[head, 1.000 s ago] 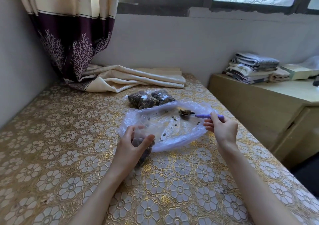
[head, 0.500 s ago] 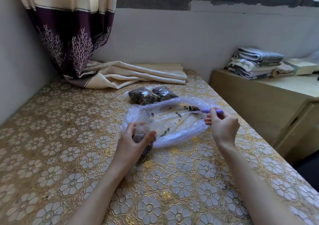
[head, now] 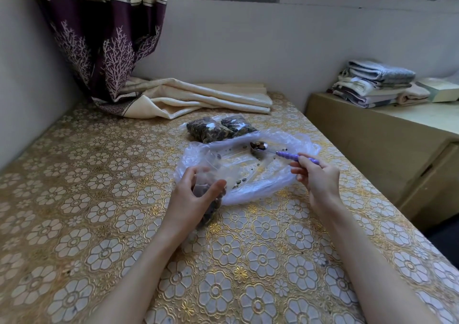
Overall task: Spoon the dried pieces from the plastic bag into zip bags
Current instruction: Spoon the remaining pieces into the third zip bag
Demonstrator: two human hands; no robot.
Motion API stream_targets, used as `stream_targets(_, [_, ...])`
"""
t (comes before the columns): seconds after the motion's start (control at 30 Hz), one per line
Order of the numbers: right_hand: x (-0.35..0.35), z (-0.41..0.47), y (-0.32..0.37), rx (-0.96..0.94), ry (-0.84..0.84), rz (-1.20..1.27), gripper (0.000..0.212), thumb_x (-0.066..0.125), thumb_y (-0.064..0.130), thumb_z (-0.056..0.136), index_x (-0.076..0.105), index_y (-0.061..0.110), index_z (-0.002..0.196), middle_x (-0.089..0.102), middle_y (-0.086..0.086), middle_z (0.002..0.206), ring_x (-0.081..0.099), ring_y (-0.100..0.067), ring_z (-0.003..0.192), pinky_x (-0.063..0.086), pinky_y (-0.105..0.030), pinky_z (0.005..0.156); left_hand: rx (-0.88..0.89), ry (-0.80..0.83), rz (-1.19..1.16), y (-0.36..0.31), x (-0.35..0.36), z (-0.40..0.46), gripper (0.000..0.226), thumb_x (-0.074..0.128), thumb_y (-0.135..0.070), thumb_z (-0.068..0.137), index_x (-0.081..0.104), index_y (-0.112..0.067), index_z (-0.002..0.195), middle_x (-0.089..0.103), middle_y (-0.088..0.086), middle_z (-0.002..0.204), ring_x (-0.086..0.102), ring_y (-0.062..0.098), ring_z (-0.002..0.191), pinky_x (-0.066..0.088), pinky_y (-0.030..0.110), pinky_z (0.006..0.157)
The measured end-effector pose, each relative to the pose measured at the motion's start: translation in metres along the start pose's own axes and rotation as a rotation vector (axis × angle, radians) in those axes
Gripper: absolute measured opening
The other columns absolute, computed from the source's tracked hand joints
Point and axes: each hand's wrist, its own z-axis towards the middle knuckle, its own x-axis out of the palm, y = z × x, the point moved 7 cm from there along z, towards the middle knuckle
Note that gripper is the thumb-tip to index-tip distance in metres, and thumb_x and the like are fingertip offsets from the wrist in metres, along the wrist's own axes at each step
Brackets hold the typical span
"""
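A clear plastic bag (head: pixel 263 187) lies spread flat on the table with a few dried pieces scattered on it. My right hand (head: pixel 320 177) pinches the purple handle of a metal spoon (head: pixel 288 155). The spoon's bowl holds dark dried pieces above the far side of the bag. My left hand (head: pixel 191 199) grips a small zip bag (head: pixel 211 199) partly filled with dark pieces, its mouth held open at the plastic bag's near left edge. Two filled zip bags (head: pixel 218 128) lie just behind the plastic bag.
A gold flowered cloth covers the table (head: pixel 99 199). A folded cream cloth (head: pixel 198 97) and the curtain's end (head: pixel 104 50) lie at the back. To the right stands a low cabinet (head: pixel 387 137) with folded towels (head: pixel 372 83); the table's right edge runs alongside it.
The spoon has scooped up pieces at the bag's far side and now sits loaded, slightly lifted. My left hand keeps the same grip on the zip bag.
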Motion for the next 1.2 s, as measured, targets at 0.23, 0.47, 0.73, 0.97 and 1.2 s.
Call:
stream_targets(0.23, [0.009, -0.018, 0.023, -0.089, 0.053, 0.14, 0.011, 0.055, 0.003, 0.088, 0.065, -0.001, 0.088, 0.063, -0.008, 0.065, 0.055, -0.012, 0.054, 0.039, -0.017, 0.044, -0.083, -0.024, -0.187, 0.002, -0.007, -0.001, 0.051, 0.061, -0.061, 0.061, 0.053, -0.034, 0.104, 0.066, 0.004, 0.105, 0.066, 0.019, 0.094, 0.056, 0.044, 0.079])
stream_targets(0.47, [0.033, -0.045, 0.048, -0.216, 0.314, 0.164, 0.021, 0.049, -0.003, 0.089, 0.068, 0.004, 0.082, 0.063, -0.007, 0.058, 0.051, -0.011, 0.047, 0.037, -0.016, 0.042, -0.07, -0.018, -0.146, 0.003, -0.005, 0.0, 0.05, 0.061, -0.062, 0.06, 0.052, -0.037, 0.102, 0.064, -0.001, 0.105, 0.064, 0.013, 0.095, 0.055, 0.03, 0.074])
stream_targets(0.73, [0.049, -0.06, 0.056, -0.386, 0.57, -0.035, 0.026, 0.052, -0.001, 0.075, 0.073, 0.013, 0.079, 0.064, -0.003, 0.062, 0.052, -0.02, 0.057, 0.04, -0.02, 0.049, -0.073, -0.022, -0.132, 0.004, -0.005, 0.0, 0.061, 0.065, -0.06, 0.059, 0.053, -0.029, 0.11, 0.068, -0.005, 0.101, 0.066, 0.007, 0.09, 0.053, 0.025, 0.075])
stream_targets(0.97, [0.012, -0.03, 0.053, -0.329, 0.245, 0.086, 0.024, 0.047, -0.007, 0.088, 0.067, 0.005, 0.086, 0.062, -0.004, 0.061, 0.049, -0.012, 0.053, 0.038, -0.018, 0.048, -0.013, -0.082, -0.193, -0.002, -0.01, 0.0, 0.029, 0.069, -0.04, 0.068, 0.061, -0.026, 0.091, 0.07, 0.002, 0.089, 0.069, 0.014, 0.082, 0.057, 0.032, 0.067])
stream_targets(1.2, [-0.004, -0.011, 0.039, -0.368, 0.058, -0.155, 0.021, 0.055, 0.005, 0.089, 0.067, 0.022, 0.088, 0.063, 0.002, 0.07, 0.056, -0.004, 0.059, 0.044, -0.02, 0.056, 0.085, -0.305, -0.318, -0.032, -0.042, -0.003, 0.019, 0.062, -0.033, 0.076, 0.063, -0.014, 0.079, 0.067, -0.003, 0.068, 0.064, 0.002, 0.06, 0.048, 0.01, 0.054])
